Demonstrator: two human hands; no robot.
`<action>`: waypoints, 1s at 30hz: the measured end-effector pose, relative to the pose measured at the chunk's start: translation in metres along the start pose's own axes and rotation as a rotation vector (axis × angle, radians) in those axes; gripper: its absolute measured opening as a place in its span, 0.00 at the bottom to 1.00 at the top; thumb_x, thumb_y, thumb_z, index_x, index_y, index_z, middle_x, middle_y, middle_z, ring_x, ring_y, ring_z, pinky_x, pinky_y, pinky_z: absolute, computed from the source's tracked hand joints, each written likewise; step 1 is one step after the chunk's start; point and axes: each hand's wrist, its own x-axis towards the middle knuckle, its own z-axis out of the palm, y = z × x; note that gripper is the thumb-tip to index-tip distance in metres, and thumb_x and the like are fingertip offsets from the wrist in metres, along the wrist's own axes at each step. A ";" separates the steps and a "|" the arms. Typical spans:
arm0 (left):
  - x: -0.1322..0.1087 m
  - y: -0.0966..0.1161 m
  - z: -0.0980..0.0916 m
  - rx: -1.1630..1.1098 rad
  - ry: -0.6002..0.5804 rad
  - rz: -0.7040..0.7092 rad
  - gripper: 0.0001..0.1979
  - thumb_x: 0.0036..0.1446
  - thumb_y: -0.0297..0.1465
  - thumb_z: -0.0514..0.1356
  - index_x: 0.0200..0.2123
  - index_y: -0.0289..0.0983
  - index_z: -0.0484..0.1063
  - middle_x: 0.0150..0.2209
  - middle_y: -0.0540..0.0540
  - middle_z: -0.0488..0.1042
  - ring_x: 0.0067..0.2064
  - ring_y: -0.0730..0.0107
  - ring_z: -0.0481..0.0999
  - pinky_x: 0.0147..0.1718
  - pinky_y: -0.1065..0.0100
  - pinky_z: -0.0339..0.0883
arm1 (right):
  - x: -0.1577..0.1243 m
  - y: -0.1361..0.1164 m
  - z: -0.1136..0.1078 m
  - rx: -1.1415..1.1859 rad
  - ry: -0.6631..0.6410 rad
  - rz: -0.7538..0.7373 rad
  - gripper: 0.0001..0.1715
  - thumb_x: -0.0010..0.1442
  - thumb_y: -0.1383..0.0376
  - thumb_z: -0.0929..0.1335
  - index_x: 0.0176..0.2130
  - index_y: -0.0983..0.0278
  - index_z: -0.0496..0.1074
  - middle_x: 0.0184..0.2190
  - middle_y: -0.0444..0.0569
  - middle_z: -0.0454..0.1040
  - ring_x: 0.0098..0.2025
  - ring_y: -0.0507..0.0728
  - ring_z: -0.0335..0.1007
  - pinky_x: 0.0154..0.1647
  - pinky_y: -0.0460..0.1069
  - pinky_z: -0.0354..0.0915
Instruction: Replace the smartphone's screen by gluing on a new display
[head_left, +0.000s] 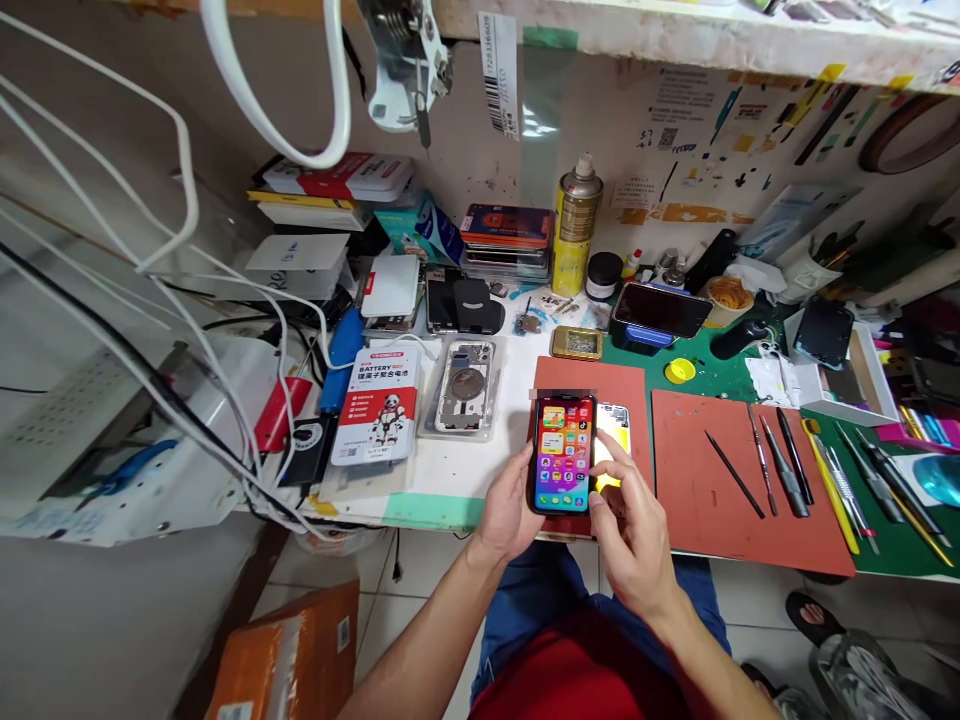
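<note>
Head view. Phone [564,455] held up over the near part of the left red mat [589,373], close to the counter's [457,475] front edge. Screen lit, facing the wearer; long axis runs away from the body, top end toward the wall, dock icons nearest.

Left hand [507,505] closed round the phone's left side and lower corner. Right hand [631,528] half open, fingers bent and apart at the right edge; whether they touch the glass, cannot tell.

Pale device [620,420] on the mat just right of the phone, partly hidden by the right hand. To the left, phone shell [466,385] in a clear tray, then battery box [375,405]. Beyond: spray can [576,235], dark-screened phone [661,310] on a blue stand [646,337].

Right red mat [686,490] has bare surface at its left; tools [785,465] cover the right. White counter strip separates tray and left hand. Shelf [675,35] overhangs the back; white cables [193,180] crowd the far left.
</note>
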 end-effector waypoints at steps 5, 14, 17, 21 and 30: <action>-0.001 0.000 0.002 0.001 0.004 0.013 0.21 0.67 0.41 0.65 0.55 0.32 0.80 0.55 0.37 0.84 0.64 0.44 0.77 0.66 0.47 0.67 | 0.001 0.009 -0.003 0.098 -0.059 0.035 0.12 0.73 0.67 0.61 0.53 0.60 0.69 0.74 0.66 0.60 0.26 0.48 0.70 0.28 0.49 0.71; 0.002 -0.006 -0.001 0.056 -0.062 0.041 0.23 0.65 0.44 0.67 0.54 0.32 0.81 0.54 0.35 0.84 0.61 0.43 0.79 0.64 0.48 0.68 | -0.002 0.020 -0.010 0.289 -0.019 0.207 0.18 0.74 0.60 0.65 0.61 0.58 0.67 0.66 0.63 0.72 0.23 0.48 0.65 0.22 0.48 0.67; -0.002 -0.003 0.004 0.087 -0.078 0.039 0.24 0.66 0.46 0.66 0.53 0.33 0.82 0.55 0.35 0.83 0.61 0.45 0.79 0.64 0.51 0.67 | -0.002 0.023 -0.011 0.429 0.025 0.280 0.19 0.73 0.58 0.66 0.61 0.58 0.67 0.58 0.59 0.78 0.19 0.47 0.61 0.18 0.46 0.64; -0.022 0.008 0.013 0.420 -0.032 0.151 0.25 0.67 0.46 0.65 0.61 0.38 0.78 0.62 0.38 0.78 0.65 0.48 0.74 0.65 0.55 0.63 | -0.005 0.016 -0.013 0.596 0.063 0.362 0.18 0.72 0.57 0.67 0.59 0.56 0.68 0.51 0.55 0.82 0.18 0.48 0.63 0.15 0.46 0.62; -0.072 0.032 0.023 1.212 0.259 0.351 0.48 0.52 0.40 0.76 0.73 0.43 0.63 0.60 0.33 0.77 0.61 0.34 0.73 0.59 0.47 0.63 | -0.034 -0.011 -0.001 0.677 -0.097 0.387 0.23 0.72 0.53 0.68 0.61 0.56 0.72 0.66 0.63 0.72 0.21 0.48 0.67 0.18 0.48 0.70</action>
